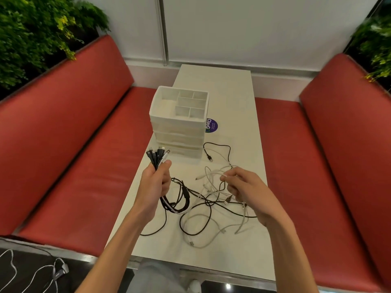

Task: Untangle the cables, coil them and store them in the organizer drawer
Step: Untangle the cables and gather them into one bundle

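My left hand (156, 182) is shut on a bundle of cable ends (157, 156), mostly black with one white, their plugs fanning upward just in front of the organizer. Their lengths hang below the hand into a tangle of black and white cables (203, 208) spread on the white table (237, 115). My right hand (243, 187) pinches a white cable (213, 173) at the right side of the tangle. The white organizer (179, 123) stands mid-table, its top tray split into several compartments, with shut drawers below. One black cable (220, 150) loops loose beside the organizer.
Red cushioned benches (69, 144) flank the narrow table on both sides. A round purple sticker (211, 125) lies right of the organizer. Green plants (36, 32) stand behind both benches. More cables (53, 271) lie on the dark floor at the lower left.
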A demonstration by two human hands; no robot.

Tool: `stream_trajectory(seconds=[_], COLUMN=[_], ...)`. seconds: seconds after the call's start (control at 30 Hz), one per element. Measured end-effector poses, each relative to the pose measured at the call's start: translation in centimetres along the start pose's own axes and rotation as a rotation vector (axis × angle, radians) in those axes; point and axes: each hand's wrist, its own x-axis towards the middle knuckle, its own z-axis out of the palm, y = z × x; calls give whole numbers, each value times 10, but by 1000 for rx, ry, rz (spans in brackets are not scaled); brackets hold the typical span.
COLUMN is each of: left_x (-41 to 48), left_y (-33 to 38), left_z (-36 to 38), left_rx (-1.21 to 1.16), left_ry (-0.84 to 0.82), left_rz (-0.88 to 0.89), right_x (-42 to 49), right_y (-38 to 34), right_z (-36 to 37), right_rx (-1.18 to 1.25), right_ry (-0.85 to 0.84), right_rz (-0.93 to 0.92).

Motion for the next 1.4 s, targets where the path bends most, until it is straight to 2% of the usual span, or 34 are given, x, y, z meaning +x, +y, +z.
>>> stream_trajectory(seconds=[0.13, 0.3, 0.53, 0.77, 0.83, 0.97, 1.1, 1.2, 1.4], left_x=[-12, -27, -47, -57, -58, -59, -59, -59, -58], left_y=[2, 11, 10, 5, 3, -6, -10, -6, -4], left_z=[7, 24, 37, 36, 35, 32, 25, 24, 21], left_rx=[-97, -282, -284, -397, -346, -166, -6, 11, 171], left_ry=[-63, -123, -63, -142, -119, -33, -63, -113, -244], left_rz=[-38, -102, 3, -75, -64, 31, 156, 199, 232], right_x=[-41, -59, -66, -69, -69, -67, -50, -34, 1], right_y=[-23, -28, -12, -7, -5, -10, -32, -52, -68], right_z=[28, 76, 106, 112, 114, 105, 83, 81, 100], right_rx=[287, 418, 183, -45, -115, -274, -192, -193, -573], right_ry=[14, 62, 160, 300, 289, 167, 240, 130, 117], right_rz=[-158, -212, -246, -294, -296, -343, -368, -419, -691])
